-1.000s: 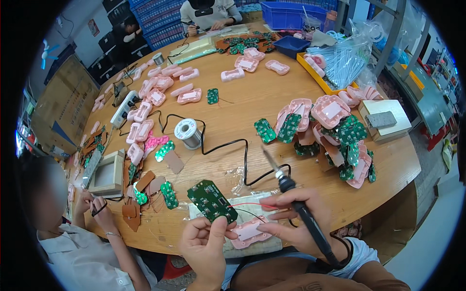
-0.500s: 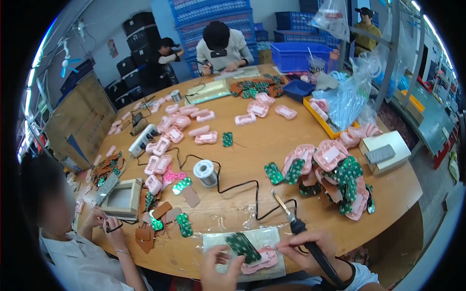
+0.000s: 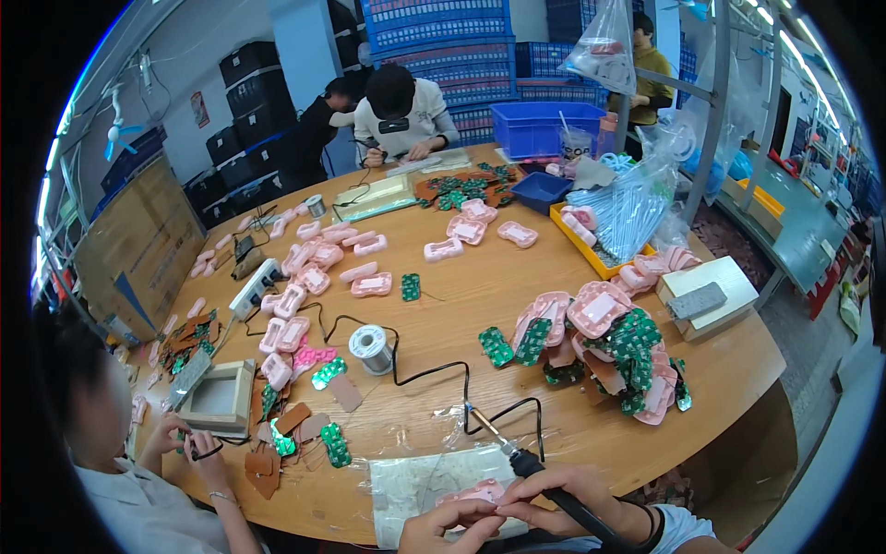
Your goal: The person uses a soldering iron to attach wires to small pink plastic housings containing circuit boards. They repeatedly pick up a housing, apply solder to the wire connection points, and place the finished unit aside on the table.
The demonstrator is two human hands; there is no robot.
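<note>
At the near edge of the table my left hand (image 3: 452, 528) is closed at the near side of a pink plastic shell (image 3: 482, 490), apparently gripping it. The shell is over a pale work mat (image 3: 399, 494) and partly hidden by my fingers. My right hand (image 3: 572, 499) holds a soldering iron (image 3: 531, 466) by its black handle, the metal tip pointing up and away to the left. The thumb and fingertips of this hand meet those of my left hand beside the shell. Whatever small part they pinch there is hidden.
A solder wire spool (image 3: 371, 349) stands beyond the mat, with a black cord (image 3: 434, 377) winding past it. Pink shells and green circuit boards (image 3: 637, 346) are heaped at right, near a wooden block (image 3: 715, 295). A co-worker (image 3: 138, 462) sits at left; another person (image 3: 406, 111) works opposite.
The green circuit board that my left hand held over the shell no longer shows there. My hands have come together at the shell. The whole view has shifted slightly.
</note>
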